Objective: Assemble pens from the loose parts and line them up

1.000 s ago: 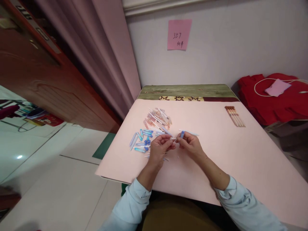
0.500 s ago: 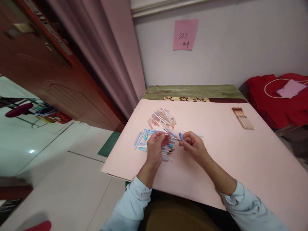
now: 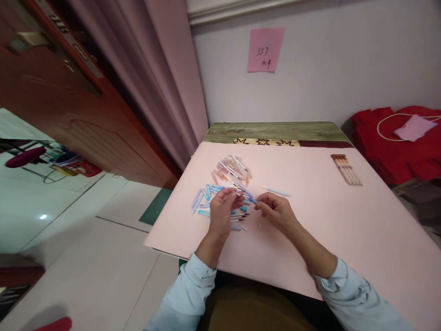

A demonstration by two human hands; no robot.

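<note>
My left hand [image 3: 223, 205] is closed in a pinch on a thin pen refill that points right, mostly hidden by the fingers. My right hand [image 3: 275, 208] pinches a short blue pen barrel piece [image 3: 252, 200], which lies in line with the refill and seems to cover its tip. Under and around my left hand are loose blue and lilac pen parts [image 3: 197, 200] and white refills with dark tips [image 3: 239, 216]. Just beyond my right hand lies a pale blue pen [image 3: 276, 191]. Behind the blue parts sits a heap of pinkish-orange pen parts and refills [image 3: 232, 170].
A row of several pens with brown tops [image 3: 346, 169] lies at the right of the pink-covered table [image 3: 310, 165]. A red cloth-covered seat [image 3: 389, 147] stands beyond the right edge. A wooden door [image 3: 113, 138] and a curtain [image 3: 165, 69] are at the left.
My right hand has turned the blue barrel piece from upright to lying in line with the refill, over its dark tip. My left hand has stayed almost still.
</note>
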